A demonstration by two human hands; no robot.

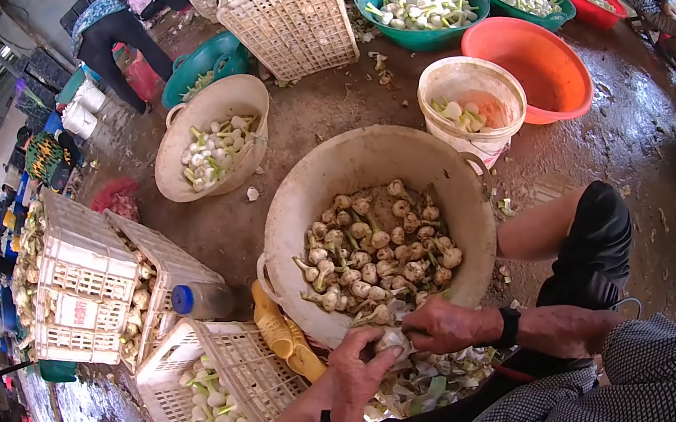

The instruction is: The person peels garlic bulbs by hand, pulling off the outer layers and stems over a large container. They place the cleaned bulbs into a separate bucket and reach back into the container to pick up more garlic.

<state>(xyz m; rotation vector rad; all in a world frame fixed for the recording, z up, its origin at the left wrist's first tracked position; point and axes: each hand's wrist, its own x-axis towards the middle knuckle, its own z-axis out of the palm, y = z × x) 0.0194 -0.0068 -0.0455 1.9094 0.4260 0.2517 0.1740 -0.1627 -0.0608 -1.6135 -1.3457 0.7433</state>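
My left hand point(353, 367) is closed around a whitish garlic bulb point(394, 343) just over the near rim of a large beige tub point(289, 215). My right hand point(450, 323) is pinched against the bulb's other side, and its fingertips are partly hidden. Unpeeled garlic bulbs point(379, 240) with short stems and dirty skins lie piled in the tub. Below my hands, loose peelings point(440, 378) are heaped at my lap. To the left, a white plastic crate point(248, 367) holds peeled bulbs point(215, 413) with green stems.
Yellow clogs point(275, 326) and a blue-capped jar point(204, 299) stand left of the tub. Beyond it are a white bucket point(470, 88), an orange basin point(544, 71) and a beige basin point(233, 103). Stacked crates point(87, 273) rise at left. A person point(114, 42) bends over at the back.
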